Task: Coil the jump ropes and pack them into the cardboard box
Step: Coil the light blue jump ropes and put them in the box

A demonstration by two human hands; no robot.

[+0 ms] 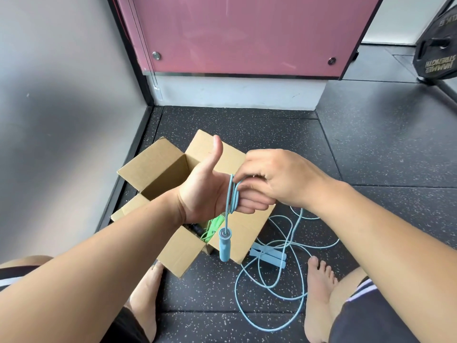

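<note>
Dark speckled rubber floor of a gym corner, seen from above. Nearest, two bare feet flat on it, well apart: left foot at 7 o'clock, right foot at 5 o'clock. Between them, wide untidy loops of the blue jump rope on the floor, one strand going up toward the hands. A little farther, at about 5 o'clock from the centre, two blue handles lying side by side, just beside the near flap of the box.

In the centre, both hands close together and touching. Left hand with palm to the camera, thumb up to 12 o'clock, fingers stretched to 3 o'clock, several turns of the rope wound around these fingers as a small coil. Right hand from 4 o'clock, covering the left fingertips, pinching the cord at the top of the coil. Under the coil, one hanging handle, also blue, straight down to 6 o'clock, free in the air.

Behind and below the hands, cardboard box on the floor, flaps open; inside, near its front corner, a green rope and something black, too hidden to name. Farther, grey wall at 9 o'clock, pink panel at 12 o'clock, black weight plate at 2 o'clock.
</note>
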